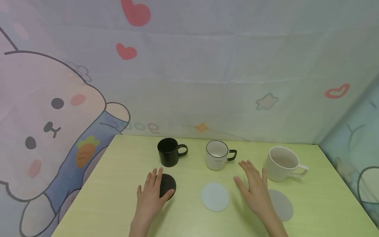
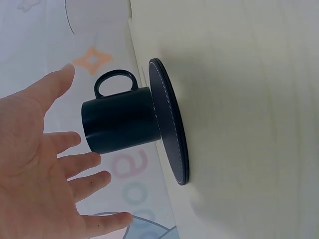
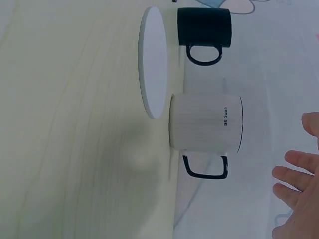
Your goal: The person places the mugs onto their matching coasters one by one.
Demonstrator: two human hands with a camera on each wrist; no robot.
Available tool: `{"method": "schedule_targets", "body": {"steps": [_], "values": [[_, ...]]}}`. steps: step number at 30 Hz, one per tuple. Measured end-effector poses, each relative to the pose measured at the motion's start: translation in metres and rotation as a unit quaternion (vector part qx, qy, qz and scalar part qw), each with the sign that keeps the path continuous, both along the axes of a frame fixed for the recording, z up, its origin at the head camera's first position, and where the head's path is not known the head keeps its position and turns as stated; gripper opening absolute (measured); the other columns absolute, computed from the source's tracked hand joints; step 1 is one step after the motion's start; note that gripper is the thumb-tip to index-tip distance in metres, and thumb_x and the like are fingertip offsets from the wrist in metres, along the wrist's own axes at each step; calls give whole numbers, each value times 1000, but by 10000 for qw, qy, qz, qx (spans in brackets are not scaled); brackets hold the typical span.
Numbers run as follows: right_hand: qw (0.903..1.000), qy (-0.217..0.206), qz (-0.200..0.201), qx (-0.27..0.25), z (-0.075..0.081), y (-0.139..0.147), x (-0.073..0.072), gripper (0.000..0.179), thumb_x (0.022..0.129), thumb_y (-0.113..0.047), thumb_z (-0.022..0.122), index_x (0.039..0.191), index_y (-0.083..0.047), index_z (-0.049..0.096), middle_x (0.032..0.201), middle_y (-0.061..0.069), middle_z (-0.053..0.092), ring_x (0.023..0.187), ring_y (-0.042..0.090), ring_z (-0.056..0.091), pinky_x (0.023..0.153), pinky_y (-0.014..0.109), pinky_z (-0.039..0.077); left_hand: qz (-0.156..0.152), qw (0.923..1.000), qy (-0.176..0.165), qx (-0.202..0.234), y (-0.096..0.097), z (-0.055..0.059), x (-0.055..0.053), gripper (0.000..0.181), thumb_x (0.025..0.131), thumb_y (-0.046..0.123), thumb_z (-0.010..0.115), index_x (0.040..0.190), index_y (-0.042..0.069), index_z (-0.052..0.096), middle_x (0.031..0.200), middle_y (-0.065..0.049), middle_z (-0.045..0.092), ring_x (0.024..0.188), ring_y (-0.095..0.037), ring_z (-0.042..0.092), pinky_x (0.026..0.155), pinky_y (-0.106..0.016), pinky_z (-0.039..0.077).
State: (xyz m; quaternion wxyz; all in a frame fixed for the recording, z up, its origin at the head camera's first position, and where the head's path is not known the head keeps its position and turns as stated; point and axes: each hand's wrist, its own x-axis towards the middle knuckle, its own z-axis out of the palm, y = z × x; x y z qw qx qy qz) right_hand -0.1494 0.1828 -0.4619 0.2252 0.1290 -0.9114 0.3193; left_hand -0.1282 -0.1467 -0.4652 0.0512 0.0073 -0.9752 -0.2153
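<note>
My left hand (image 1: 150, 197) hovers with its fingers spread beside and partly over a round black stitched coaster (image 1: 168, 183), holding nothing. Behind that coaster stands a black mug (image 1: 168, 153), its handle to the right. Fingers extended and apart, my right hand (image 1: 255, 191) is in the air between a round white coaster (image 1: 215, 197) and a round grey coaster (image 1: 282, 207), which it partly hides. A white mug with black rim and handle (image 1: 214, 161), marked "concise" in the right wrist view, stands behind the white coaster. Behind the grey one is a wider, plain white mug (image 1: 278, 168).
All the mugs and coasters are on a pale yellow-green table (image 1: 112, 197). A cloth backdrop (image 1: 189, 65) with printed hearts and a cartoon animal hangs behind the table's back edge. More cloth (image 1: 355, 148) hangs at the right side.
</note>
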Motion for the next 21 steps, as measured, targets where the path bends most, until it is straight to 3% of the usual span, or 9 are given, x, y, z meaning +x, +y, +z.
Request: {"method": "schedule_targets", "body": {"steps": [21], "values": [[9993, 144, 321, -118, 1, -12, -14, 48, 95, -24, 59, 138, -8, 47, 141, 16, 51, 138, 35, 39, 119, 60, 4, 32, 9997, -196, 127, -10, -5, 3, 87, 81, 43, 73, 150, 10, 32, 152, -21, 35, 140, -42, 33, 101, -72, 30]]}}
